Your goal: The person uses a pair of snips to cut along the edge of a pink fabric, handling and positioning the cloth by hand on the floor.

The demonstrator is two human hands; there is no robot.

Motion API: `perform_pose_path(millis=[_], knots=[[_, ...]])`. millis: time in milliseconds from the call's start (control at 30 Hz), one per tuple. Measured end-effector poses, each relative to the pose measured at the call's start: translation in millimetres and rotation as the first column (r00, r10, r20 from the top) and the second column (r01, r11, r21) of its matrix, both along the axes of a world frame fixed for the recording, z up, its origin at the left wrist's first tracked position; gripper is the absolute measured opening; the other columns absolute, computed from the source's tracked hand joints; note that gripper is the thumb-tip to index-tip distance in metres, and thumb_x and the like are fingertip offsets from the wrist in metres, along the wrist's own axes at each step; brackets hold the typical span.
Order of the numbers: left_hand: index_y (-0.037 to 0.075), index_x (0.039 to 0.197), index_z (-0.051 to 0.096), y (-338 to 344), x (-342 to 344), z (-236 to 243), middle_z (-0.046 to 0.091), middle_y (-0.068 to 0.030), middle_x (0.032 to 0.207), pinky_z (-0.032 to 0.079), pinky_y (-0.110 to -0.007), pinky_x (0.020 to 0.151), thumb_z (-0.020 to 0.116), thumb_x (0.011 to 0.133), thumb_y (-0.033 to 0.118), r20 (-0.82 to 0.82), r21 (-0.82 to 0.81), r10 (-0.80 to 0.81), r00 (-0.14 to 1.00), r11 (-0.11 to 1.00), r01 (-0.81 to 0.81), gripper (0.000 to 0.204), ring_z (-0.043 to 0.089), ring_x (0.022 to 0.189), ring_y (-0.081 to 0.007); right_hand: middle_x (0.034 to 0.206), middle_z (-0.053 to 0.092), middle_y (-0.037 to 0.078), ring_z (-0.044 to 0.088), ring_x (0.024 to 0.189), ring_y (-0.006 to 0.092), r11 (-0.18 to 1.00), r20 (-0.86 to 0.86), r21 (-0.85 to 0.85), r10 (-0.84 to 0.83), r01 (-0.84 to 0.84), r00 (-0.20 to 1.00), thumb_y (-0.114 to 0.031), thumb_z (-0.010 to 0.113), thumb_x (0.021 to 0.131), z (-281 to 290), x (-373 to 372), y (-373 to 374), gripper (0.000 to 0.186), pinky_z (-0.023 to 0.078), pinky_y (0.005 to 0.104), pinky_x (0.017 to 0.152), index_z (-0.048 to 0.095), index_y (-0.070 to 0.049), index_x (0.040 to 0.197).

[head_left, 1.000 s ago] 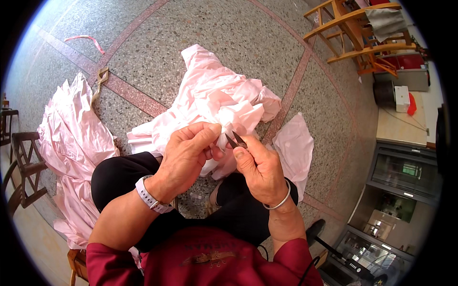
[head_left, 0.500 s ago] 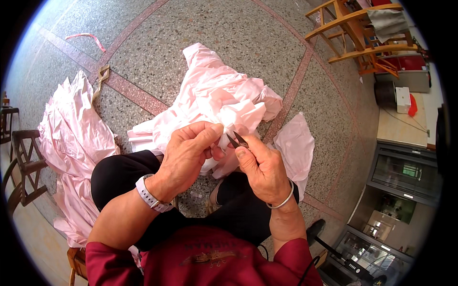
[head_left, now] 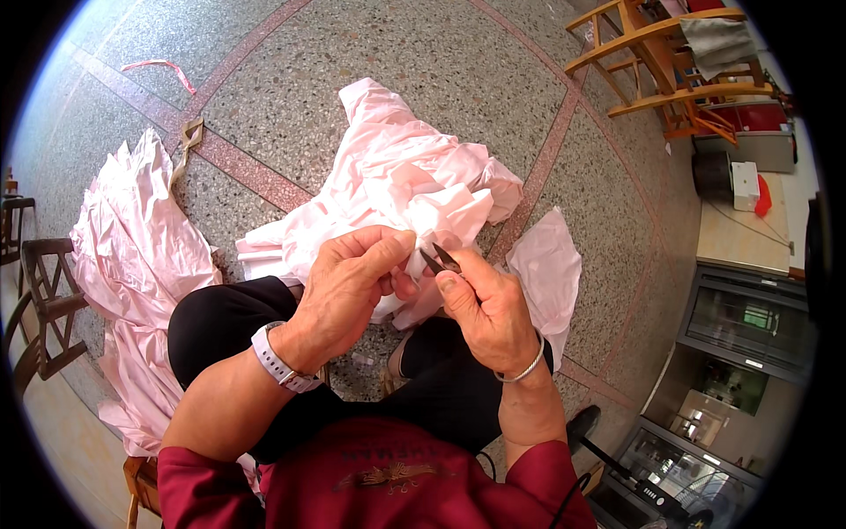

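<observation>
Light pink fabric [head_left: 397, 167] lies bunched in front of me and spreads onto the floor. My left hand [head_left: 357, 273] pinches a fold of it between thumb and fingers. In my right hand [head_left: 489, 309] are small dark thread snips [head_left: 439, 257], their two pointed blades apart and aimed at the pinched spot. The tips are close to my left fingertips; I cannot tell whether they touch the cloth. My fingers hide most of the snips' body.
More pink fabric [head_left: 145, 238] is heaped at my left, beside a small dark wooden chair [head_left: 55, 304]. A loose pink piece [head_left: 548, 264] lies to the right. Wooden chairs [head_left: 652, 53] stand far right, glass-fronted cabinets [head_left: 745, 309] line the right wall, and a pink strip [head_left: 163, 63] lies far left.
The hands stay almost in place. My right hand and the snips have shifted very slightly, while the fabric looks the same.
</observation>
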State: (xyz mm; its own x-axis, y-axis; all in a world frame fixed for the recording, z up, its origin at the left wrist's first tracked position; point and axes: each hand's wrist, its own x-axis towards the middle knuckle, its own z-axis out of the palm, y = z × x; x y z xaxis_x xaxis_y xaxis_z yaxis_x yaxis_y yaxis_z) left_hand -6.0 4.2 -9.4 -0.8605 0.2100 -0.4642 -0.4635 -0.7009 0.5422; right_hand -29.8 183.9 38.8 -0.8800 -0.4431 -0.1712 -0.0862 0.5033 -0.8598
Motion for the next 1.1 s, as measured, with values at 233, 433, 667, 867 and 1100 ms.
perform_pose_path(millis=[233,433,667,867,1100], knots=[[-0.001,0.098,0.064,-1.5,0.0,2.9,0.068,-0.0084,0.084,0.052,-0.026,0.065,0.056,0.099,0.017,-0.021,0.055,-0.049,0.999,0.997,0.050,0.019,0.062,0.069,-0.0136,0.082,0.063,0.002,0.053,0.060,0.0099,0.964,0.292,-0.262,0.036,0.044,0.956,-0.012,0.054,0.099,-4.6,-4.4,4.1,0.033,0.045,0.0227,0.057,0.055,0.007,0.126],[0.002,0.095,0.067,-0.6,3.2,0.2,0.069,-0.0037,0.083,0.047,-0.023,0.065,0.059,0.098,0.022,-0.040,-0.032,-0.043,0.998,0.999,0.041,0.021,0.059,0.065,-0.0089,0.070,0.050,0.000,0.038,0.050,0.0042,0.860,0.590,-0.483,0.185,0.161,0.786,-0.019,0.052,0.101,-18.0,-9.3,6.2,0.025,0.029,0.0210,0.045,0.058,0.003,0.091],[0.001,0.097,0.064,1.3,5.8,2.3,0.065,-0.0043,0.081,0.049,-0.025,0.065,0.058,0.098,0.019,-0.020,-0.130,-0.065,0.998,0.990,0.062,0.019,0.061,0.068,-0.0124,0.060,0.045,0.000,0.032,0.044,0.0042,0.743,0.528,-0.651,0.299,0.153,0.795,-0.021,0.055,0.100,-6.8,-9.3,10.8,0.027,0.025,0.0210,0.041,0.055,0.002,0.087],[0.002,0.095,0.062,-4.5,5.1,-1.1,0.065,-0.0040,0.082,0.050,-0.026,0.069,0.058,0.098,0.022,-0.005,-0.072,0.014,1.000,0.997,-0.014,0.020,0.060,0.068,-0.0111,0.058,0.045,-0.002,0.034,0.047,0.0028,0.880,0.404,-0.428,-0.019,0.207,0.915,-0.021,0.055,0.100,-3.1,-7.0,-0.6,0.026,0.025,0.0197,0.043,0.059,0.003,0.091],[0.002,0.094,0.062,-6.2,5.7,-4.0,0.066,-0.0045,0.084,0.049,-0.025,0.070,0.057,0.099,0.022,-0.023,-0.069,0.017,1.000,0.997,-0.019,0.021,0.060,0.070,-0.0110,0.062,0.046,-0.006,0.036,0.052,0.0018,0.955,0.260,-0.274,-0.035,0.109,0.965,-0.023,0.056,0.100,1.7,-0.8,-5.6,0.026,0.028,0.0196,0.047,0.061,0.001,0.093]])
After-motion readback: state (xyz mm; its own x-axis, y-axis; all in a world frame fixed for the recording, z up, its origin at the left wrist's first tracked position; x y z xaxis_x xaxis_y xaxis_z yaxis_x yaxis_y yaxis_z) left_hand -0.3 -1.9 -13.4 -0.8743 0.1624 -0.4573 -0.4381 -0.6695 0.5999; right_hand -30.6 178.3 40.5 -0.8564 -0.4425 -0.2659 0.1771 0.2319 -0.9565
